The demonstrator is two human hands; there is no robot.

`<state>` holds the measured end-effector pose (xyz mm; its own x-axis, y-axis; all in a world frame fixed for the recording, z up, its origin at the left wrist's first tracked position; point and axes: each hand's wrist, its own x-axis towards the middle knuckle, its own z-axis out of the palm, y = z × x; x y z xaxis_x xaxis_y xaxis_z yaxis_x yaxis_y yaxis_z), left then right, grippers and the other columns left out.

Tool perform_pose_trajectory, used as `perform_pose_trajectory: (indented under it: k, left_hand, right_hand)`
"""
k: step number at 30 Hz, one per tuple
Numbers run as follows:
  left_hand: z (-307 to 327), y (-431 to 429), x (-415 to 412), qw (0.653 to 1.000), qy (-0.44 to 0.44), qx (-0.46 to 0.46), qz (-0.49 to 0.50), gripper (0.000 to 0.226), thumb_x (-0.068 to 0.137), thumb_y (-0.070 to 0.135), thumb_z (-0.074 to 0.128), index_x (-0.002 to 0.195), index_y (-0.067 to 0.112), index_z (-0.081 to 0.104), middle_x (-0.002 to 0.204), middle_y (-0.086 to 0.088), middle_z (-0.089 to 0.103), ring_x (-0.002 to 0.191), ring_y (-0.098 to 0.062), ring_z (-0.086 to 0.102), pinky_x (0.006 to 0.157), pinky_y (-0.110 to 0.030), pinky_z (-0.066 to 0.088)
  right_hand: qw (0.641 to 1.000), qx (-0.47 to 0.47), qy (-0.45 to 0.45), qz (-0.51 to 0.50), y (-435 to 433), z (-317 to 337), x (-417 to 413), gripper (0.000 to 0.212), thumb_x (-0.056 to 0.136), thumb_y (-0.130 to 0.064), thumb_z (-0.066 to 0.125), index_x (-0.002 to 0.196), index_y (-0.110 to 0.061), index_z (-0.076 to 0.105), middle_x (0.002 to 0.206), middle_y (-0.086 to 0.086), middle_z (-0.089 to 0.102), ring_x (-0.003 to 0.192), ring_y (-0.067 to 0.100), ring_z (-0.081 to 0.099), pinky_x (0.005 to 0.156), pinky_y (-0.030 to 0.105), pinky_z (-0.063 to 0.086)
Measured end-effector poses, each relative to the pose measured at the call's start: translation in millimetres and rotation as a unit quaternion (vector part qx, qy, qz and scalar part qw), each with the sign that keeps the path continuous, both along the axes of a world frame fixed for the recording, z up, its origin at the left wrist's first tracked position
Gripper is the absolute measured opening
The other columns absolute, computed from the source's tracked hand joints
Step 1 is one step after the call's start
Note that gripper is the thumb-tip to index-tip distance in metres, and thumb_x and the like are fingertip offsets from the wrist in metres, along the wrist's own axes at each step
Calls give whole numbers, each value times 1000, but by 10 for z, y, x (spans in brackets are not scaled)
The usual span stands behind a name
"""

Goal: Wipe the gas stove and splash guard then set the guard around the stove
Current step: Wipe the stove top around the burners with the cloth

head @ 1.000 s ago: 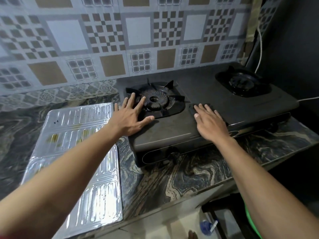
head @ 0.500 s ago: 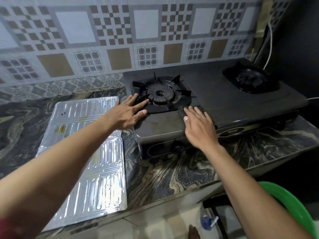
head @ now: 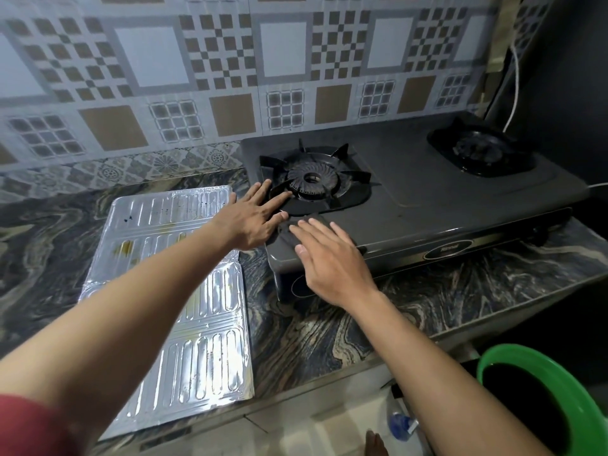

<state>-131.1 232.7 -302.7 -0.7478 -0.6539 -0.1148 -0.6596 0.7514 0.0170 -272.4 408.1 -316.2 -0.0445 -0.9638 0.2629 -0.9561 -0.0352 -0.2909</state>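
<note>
The counter (head: 329,324) takes up most of what I see, dark and marbled, with the tiled wall behind it. On it, pushed toward the back right, sits the stove (head: 444,199), and I am in the middle of wiping its top, at the front left corner. I judge this the first part of the job, and I cannot tell how much of the top is clean; the far burner side looks dull and I cannot say whether it is wiped.

The splash guard (head: 184,291) lies flat on the counter just left of the stove, shiny side up, not standing and not around anything. Yellowish stains and dark specks show on its panels, so I take it as not yet wiped. Wiping it and setting it around the stove are both left to do.

My left hand (head: 253,218) lies flat with fingers straight on the stove's left edge, fingertips at the rim of the near burner (head: 311,179), steadying things. My right hand (head: 329,258) is also flat, fingers straight, pressing a dark cloth (head: 289,233) against the stove top just in front of that burner.
</note>
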Motion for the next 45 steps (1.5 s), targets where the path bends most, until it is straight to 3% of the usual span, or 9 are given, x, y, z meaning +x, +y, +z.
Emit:
perform_pose_trajectory:
  k: [4, 12, 15, 19, 26, 32, 37, 45]
  left_hand:
    - [-21, -17, 9, 1000, 17, -2, 1, 65, 93, 69, 3, 153, 47, -9, 165, -6, -13, 152, -25, -8, 119, -62, 1]
    - [-4, -51, 8, 999, 16, -23, -29, 73, 89, 71, -5, 155, 40, -7, 164, -15, -9, 152, -29, -6, 123, -44, -5]
    - [4, -81, -4, 999, 0, -17, -40, 75, 89, 70, -7, 156, 36, -9, 164, -14, -7, 151, -29, -11, 124, -45, 0]
    - [-9, -79, -7, 999, 9, -13, -41, 74, 91, 70, -4, 156, 34, -7, 165, -12, -6, 149, -24, -15, 117, -38, -10]
    - [-48, -117, 3, 998, 19, -12, -55, 81, 86, 72, -11, 157, 32, -5, 166, -10, 0, 151, -27, -13, 124, -44, 1]
    - [-71, -121, 6, 997, 18, -26, -76, 68, 98, 58, 2, 157, 27, -5, 166, -8, 1, 151, -25, -16, 123, -39, -7]
    - [-91, -146, 4, 998, 18, 1, -54, 81, 86, 73, -9, 157, 33, -7, 165, -12, -5, 151, -28, -15, 124, -47, 0]
    - [-118, -163, -5, 998, 34, 7, -48, 88, 81, 79, -14, 156, 36, -6, 166, -9, -3, 152, -27, -13, 124, -46, 5]
  right_hand:
    - [1000, 8, 1, -5, 66, -26, -327, 48, 105, -34, 30, 149, -21, 43, 155, -4, 42, 147, 10, 28, 122, 35, 14]
    - [987, 13, -25, -158, 308, -33, -1410, 48, 105, -33, 30, 148, -16, 45, 154, 2, 43, 147, 16, 30, 118, 37, 18]
    - [985, 9, -32, -172, 276, -41, -1457, 45, 106, -29, 34, 148, -16, 46, 155, 1, 43, 147, 15, 29, 120, 38, 18]
    - [981, -12, -33, -193, 270, -80, -1304, 47, 105, -30, 31, 147, -17, 46, 155, 0, 43, 147, 15, 29, 121, 41, 17]
    - [993, -6, 3, -120, 150, -39, -641, 54, 102, -37, 24, 149, -18, 43, 155, -1, 43, 146, 14, 30, 122, 40, 15]
    - [999, -29, 24, -3, 43, -100, 181, 48, 103, -33, 33, 147, -17, 46, 153, 2, 45, 146, 17, 33, 122, 46, 18]
    - [997, -24, 46, 49, 124, -110, -55, 47, 102, -32, 40, 147, -18, 47, 153, 2, 45, 146, 18, 32, 122, 41, 19]
    - [988, 3, 2, -153, 310, -40, -1227, 49, 105, -35, 31, 148, -17, 45, 155, 1, 43, 147, 15, 29, 122, 39, 14]
